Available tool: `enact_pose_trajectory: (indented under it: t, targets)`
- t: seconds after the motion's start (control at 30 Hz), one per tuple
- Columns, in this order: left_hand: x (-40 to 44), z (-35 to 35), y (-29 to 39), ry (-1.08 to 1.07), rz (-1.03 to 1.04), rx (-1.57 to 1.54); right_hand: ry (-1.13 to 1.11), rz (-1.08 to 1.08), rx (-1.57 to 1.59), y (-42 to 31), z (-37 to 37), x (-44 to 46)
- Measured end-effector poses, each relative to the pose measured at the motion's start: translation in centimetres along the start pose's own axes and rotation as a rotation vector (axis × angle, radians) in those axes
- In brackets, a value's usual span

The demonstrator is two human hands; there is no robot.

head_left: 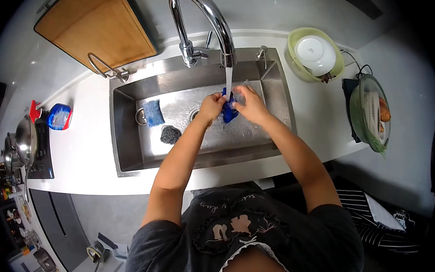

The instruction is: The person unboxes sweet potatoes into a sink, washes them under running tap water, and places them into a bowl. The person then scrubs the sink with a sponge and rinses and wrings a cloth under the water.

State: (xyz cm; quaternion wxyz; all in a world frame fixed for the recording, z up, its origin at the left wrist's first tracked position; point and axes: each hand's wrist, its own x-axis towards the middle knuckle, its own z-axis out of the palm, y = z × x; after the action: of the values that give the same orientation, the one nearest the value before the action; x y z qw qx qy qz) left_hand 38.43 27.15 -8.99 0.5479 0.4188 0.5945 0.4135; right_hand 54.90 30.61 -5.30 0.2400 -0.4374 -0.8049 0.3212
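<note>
Under the tap (227,60), a stream of water runs onto a dark blue, limp piece that looks like cloth (230,114). My left hand (213,107) pinches its upper left edge. On the other side of the stream, my right hand (251,107) has thumb and fingers apart, close beside the blue piece; whether they touch it I cannot tell. Both hands are inside the steel sink (176,158). To their left in the basin lie a blue-and-white checked scrubbing pad (153,113) and a dark scouring ball (170,134).
A wooden cutting board (92,21) leans behind a small second tap (114,74). At right stand a pale green basin (295,38) with white bowls and a green-rimmed basin (359,112) holding food. A blue-and-red container (59,117) and a metal pan (26,139) are at left.
</note>
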Motion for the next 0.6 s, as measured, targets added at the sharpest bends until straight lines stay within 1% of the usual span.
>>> enact_pose_trajectory:
  t: [0.1, 0.13, 0.23, 0.27, 0.37, 0.4, 0.47, 0.5, 0.53, 0.57, 0.6]
  targets:
    - [-1.1, -0.5, 3.2, -0.121, 0.125, 0.425, -0.098, -0.108, -0.125, -0.3, 0.1, 0.6]
    - [-0.9, -0.7, 3.8, -0.151, 0.109, 0.559, -0.161, -0.053, -0.060, -0.4, 0.1, 1.1]
    - [-1.0, -1.3, 5.1, -0.117, 0.141, 0.591, -0.360, 0.113, 0.136, -0.4, 0.2, 2.5]
    - [-0.6, -1.2, 3.4, -0.030, 0.187, 0.356, -0.338, 0.152, 0.142, -0.4, 0.3, 2.6]
    - [0.7, -1.0, -0.2, -0.011, 0.205, -0.081, -0.286, 0.195, 0.225, 2.0, 2.1, 2.8]
    - [0.7, -0.6, -1.3, 0.030, 0.166, -0.202, -0.270, 0.244, 0.359, 2.4, 2.3, 2.7]
    - [1.4, 0.4, -5.0, 0.129, 0.058, -0.267, -0.238, 0.342, 0.626, 2.1, 2.3, 2.0]
    - [1.5, 0.9, -6.8, 0.177, 0.001, -0.299, -0.171, 0.355, 0.710, 1.3, 2.2, 1.7]
    - [1.4, 1.3, -8.0, 0.041, -0.180, -0.472, -0.103, 0.368, 0.793, -0.1, 1.8, 1.5]
    - [1.3, 1.8, -8.1, 0.024, -0.195, -0.567, -0.031, 0.378, 0.875, -1.7, 1.1, 1.4]
    - [1.2, 2.5, -8.2, 0.007, -0.210, -0.663, -0.054, 0.454, 0.952, -3.7, 0.2, 0.9]
